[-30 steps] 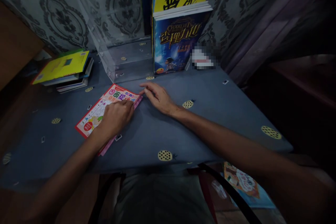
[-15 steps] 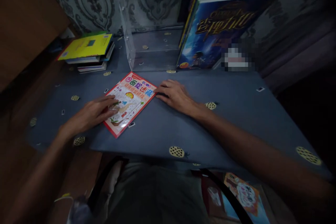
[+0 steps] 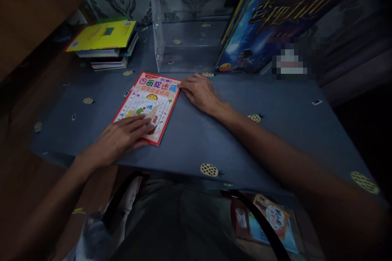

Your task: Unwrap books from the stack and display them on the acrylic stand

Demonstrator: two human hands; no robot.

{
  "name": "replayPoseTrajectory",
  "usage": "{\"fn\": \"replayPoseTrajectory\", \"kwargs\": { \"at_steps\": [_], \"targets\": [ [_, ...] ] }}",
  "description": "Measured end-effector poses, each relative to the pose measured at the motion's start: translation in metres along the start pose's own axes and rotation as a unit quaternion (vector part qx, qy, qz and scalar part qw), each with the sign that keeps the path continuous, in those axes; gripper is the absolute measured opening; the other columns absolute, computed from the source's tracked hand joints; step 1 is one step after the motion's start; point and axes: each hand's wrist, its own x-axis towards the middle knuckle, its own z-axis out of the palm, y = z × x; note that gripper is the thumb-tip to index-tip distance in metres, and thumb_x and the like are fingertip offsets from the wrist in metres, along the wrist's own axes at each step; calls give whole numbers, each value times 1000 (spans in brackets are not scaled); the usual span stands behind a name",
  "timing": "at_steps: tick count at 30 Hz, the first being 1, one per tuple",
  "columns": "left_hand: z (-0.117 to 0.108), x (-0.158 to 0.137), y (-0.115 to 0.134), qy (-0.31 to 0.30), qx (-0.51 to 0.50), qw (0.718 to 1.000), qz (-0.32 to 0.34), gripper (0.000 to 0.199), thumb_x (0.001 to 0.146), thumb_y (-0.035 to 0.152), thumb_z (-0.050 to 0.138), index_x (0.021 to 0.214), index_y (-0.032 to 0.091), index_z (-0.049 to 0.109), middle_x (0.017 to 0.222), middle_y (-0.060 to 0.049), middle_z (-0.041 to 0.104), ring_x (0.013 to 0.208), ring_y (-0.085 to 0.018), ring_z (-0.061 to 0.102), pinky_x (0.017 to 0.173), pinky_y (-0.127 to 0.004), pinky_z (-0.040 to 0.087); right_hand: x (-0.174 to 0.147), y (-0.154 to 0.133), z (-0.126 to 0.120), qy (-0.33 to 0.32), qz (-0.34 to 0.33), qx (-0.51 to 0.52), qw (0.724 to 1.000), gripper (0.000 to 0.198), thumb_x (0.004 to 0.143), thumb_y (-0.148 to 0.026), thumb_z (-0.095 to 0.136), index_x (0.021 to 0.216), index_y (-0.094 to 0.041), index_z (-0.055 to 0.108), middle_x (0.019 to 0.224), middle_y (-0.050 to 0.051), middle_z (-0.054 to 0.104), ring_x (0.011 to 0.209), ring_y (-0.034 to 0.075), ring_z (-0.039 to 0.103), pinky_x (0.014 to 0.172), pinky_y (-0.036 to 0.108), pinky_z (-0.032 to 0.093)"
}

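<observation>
A red-bordered children's picture book (image 3: 157, 108) lies on the dark blue cloth, its cover facing up. My left hand (image 3: 122, 134) rests across the lower left of the cover, fingers stretched out flat and thumb near the bottom edge. At the upper right corner of the book, my right hand (image 3: 199, 91) has its fingers bent and drawn together on the corner. The thumb tip of that hand is mostly hidden.
A stack of books (image 3: 104, 43) with a yellow one on top sits at the back left. Behind the picture book stands a clear plastic holder (image 3: 186, 57), with upright books (image 3: 263, 28) at its right. Below the table's front edge lie more books (image 3: 272, 222).
The picture book has turned counterclockwise and now sits more upright in view. My left hand has shifted right over the lower cover, while my right hand stays at the corner.
</observation>
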Motion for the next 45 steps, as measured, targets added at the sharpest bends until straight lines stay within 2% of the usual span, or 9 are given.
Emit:
{"fn": "replayPoseTrajectory", "kwargs": {
  "at_steps": [6,10,16,23,27,31,37,41,45],
  "targets": [
    [7,-6,-5,68,5,997,35,40,105,43,41,130,28,69,134,-5,70,132,-25,60,108,-45,54,-20,-36,-2,15,-31,97,995,30,98,-16,47,118,-17,70,113,12,74,108,28,61,95,44,44],
    [7,-6,-6,121,6,990,67,34,104,36,46,121,25,73,126,-6,74,122,-24,68,102,-42,58,-37,-72,-3,13,-60,227,972,32,97,-16,48,121,-16,70,107,11,75,102,23,65,92,40,50],
    [8,-5,-3,135,6,988,69,31,104,34,48,117,24,75,124,-7,75,118,-25,70,99,-43,60,-56,-102,-12,-1,-43,341,939,32,97,-18,48,123,-17,67,105,8,77,100,20,68,91,38,53],
    [8,-7,-3,121,22,990,70,30,103,31,49,122,24,73,127,-8,74,121,-27,68,98,-46,60,-58,-108,-15,-8,-47,379,924,31,95,-14,50,120,-21,68,104,6,78,101,19,69,93,38,54],
    [10,-7,-2,138,40,986,87,29,103,30,50,121,22,72,126,-8,74,122,-26,67,100,-43,59,-59,-108,-14,-18,-60,384,921,30,93,-13,54,119,-21,68,100,5,78,101,19,69,93,39,54],
    [13,-6,1,150,99,978,103,28,102,32,53,121,20,70,123,-8,75,121,-27,68,98,-41,60,-58,-107,-13,-26,-50,384,921,28,94,-15,54,116,-19,70,97,5,78,96,19,69,91,39,54],
    [10,-9,5,119,160,970,142,31,104,24,46,128,18,65,128,-11,72,124,-28,66,95,-40,61,-56,-107,-11,-18,-44,394,918,28,94,-15,53,115,-19,70,98,5,78,98,19,69,90,37,55],
    [9,-11,2,117,176,962,173,34,104,17,40,128,14,64,128,-13,72,124,-28,66,91,-39,62,-56,-107,-13,-17,-49,433,900,28,92,-13,51,112,-19,71,98,5,78,93,17,71,89,34,56],
    [9,-12,0,107,145,973,144,36,105,20,38,131,18,63,128,-10,73,124,-25,66,94,-39,62,-57,-106,-14,-18,-29,484,874,27,94,-13,50,113,-17,69,97,5,79,95,16,73,93,34,56]
  ]
}}
